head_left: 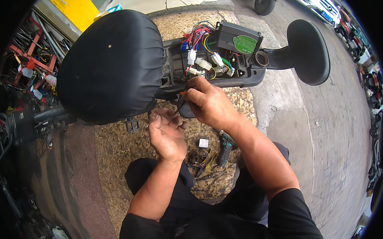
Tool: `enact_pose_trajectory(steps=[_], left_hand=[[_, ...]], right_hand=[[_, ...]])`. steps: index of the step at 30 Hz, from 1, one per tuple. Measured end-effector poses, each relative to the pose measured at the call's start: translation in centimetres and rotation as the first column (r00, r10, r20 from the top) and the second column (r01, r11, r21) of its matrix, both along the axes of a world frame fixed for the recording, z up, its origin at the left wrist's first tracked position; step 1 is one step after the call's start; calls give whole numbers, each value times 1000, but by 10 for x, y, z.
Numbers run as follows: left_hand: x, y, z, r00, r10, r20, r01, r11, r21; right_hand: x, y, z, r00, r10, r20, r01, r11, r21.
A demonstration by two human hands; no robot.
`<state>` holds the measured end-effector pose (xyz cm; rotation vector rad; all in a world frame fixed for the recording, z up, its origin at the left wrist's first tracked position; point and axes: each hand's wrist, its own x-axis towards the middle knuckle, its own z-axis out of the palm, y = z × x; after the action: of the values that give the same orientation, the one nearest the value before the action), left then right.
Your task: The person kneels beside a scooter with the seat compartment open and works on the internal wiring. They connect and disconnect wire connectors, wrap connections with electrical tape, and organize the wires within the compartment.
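A scooter with a black seat [110,67] stands in front of me, its rear compartment uncovered. My right hand [211,104] is at the compartment's near edge, its fingers curled and pressed together. What they grip is hidden. Just beside those fingers hangs a dark rounded part [186,110] with a bit of orange above it. Palm up, my left hand [168,137] is below the seat's edge, fingers bent and closed; anything in them is too small to name. Above the right hand lie white connectors [203,63], coloured wires [200,32] and a grey controller box [239,37].
On the speckled ground between my legs lie a teal-and-black power drill [225,151], a small white square piece [203,143] and loose wires [206,160]. A black backrest [307,52] sticks out at the right. Red racks of tools [34,48] stand at the left.
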<state>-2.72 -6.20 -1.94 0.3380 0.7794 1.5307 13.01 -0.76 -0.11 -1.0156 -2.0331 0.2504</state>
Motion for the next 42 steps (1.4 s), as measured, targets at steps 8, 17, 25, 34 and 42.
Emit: enact_pose_trajectory(steps=[8,17,25,34,42], left_hand=[[-15,21,4,813,-89,-575,232,956,181],[-6,15,3,577,-104,-810,342,931,125],[0,9,5,321,140,-937,315,917,245],[-7,36,-4,814,-266,-516,345,937,60],[-8,65,-9,699,-174,-694,390,906,165]], right_hand=[[1,-4,5,999,-28,27,27,1000,14],[6,-12,6,997,-51,58,50,998,25],[7,-13,8,995,-62,83,60,998,32],[6,-24,12,989,-120,82,110,987,116],[9,-43,-8,919,-313,-238,261,939,-224]])
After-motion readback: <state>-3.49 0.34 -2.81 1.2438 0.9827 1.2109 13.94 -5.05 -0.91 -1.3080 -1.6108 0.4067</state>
